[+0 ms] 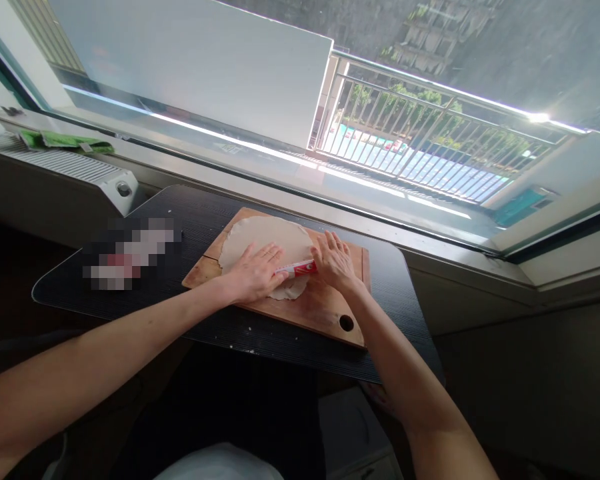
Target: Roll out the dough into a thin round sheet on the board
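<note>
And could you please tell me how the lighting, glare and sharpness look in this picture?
In the head view, backlight enters through the window, with a bright glint on the railing; in the head view, the area below the table is dark, a pixelated patch hides details, and the dough looks reasonably sharp.

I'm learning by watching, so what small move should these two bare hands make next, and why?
Probably roll the red-and-white cylinder gently away from the body. It lies across the near part of the flat, pale, ragged-edged dough sheet, more of which spreads beyond it, and the bare left hand and bare right hand lie over its two ends.
</note>
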`<state>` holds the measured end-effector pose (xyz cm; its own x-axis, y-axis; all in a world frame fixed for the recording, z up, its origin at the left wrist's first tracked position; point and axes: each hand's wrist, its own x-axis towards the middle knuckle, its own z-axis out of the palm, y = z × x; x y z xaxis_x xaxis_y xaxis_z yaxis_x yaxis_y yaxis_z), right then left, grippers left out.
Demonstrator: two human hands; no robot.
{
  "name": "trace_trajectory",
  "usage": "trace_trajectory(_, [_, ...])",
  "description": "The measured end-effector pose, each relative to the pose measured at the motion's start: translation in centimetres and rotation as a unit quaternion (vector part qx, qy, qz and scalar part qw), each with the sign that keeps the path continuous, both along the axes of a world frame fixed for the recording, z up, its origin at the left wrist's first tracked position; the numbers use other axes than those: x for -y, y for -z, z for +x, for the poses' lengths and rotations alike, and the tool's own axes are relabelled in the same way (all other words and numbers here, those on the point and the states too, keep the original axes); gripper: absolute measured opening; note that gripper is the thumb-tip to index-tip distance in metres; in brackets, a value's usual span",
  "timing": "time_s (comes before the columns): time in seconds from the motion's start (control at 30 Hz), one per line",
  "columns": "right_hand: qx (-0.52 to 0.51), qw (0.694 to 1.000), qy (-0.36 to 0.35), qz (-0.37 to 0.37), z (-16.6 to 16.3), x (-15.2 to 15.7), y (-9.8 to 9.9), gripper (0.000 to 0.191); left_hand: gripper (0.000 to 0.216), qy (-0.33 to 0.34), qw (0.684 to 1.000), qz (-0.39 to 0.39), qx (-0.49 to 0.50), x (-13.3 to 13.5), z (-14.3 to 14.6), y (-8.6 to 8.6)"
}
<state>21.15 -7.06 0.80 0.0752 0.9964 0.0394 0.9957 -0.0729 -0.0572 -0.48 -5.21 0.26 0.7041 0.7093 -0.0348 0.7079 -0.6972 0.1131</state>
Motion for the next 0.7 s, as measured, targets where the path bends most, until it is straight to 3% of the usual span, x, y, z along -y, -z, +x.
trace_trajectory(0.13, [0.005, 1.0, -0.018, -0.011, 1.1, 3.8, 0.3, 0.055, 0.059, 0.077, 0.997, -0.017, 0.019, 3.3, -0.4, 0.5])
trace_trajectory(0.2, [0.011, 1.0, -0.022, -0.012, 1.7, 5.1, 0.4, 0.056, 0.059, 0.104, 0.994, -0.015, 0.023, 3.6, -0.4, 0.6])
trace_trajectory(0.37, [0.009, 0.999, -0.017, -0.027, 1.0, 2.1, 0.0, 0.053, 0.057, 0.053, 0.998, -0.019, -0.017, -0.3, 0.0, 0.3])
trace_trajectory(0.43, [0.006, 1.0, -0.016, -0.024, 0.6, 1.3, 0.0, 0.053, 0.057, 0.044, 0.998, -0.027, -0.021, -0.5, 0.0, 0.3])
trace_trajectory(0.6, [0.015, 0.998, -0.055, 0.016, 1.7, 5.2, 0.9, 0.057, 0.058, 0.094, 0.995, 0.002, 0.024, 4.6, -0.3, 1.0])
trace_trajectory(0.7, [0.022, 0.998, -0.057, 0.022, 2.1, 6.4, 1.0, 0.058, 0.058, 0.12, 0.993, 0.013, 0.016, 4.6, -0.2, 0.8])
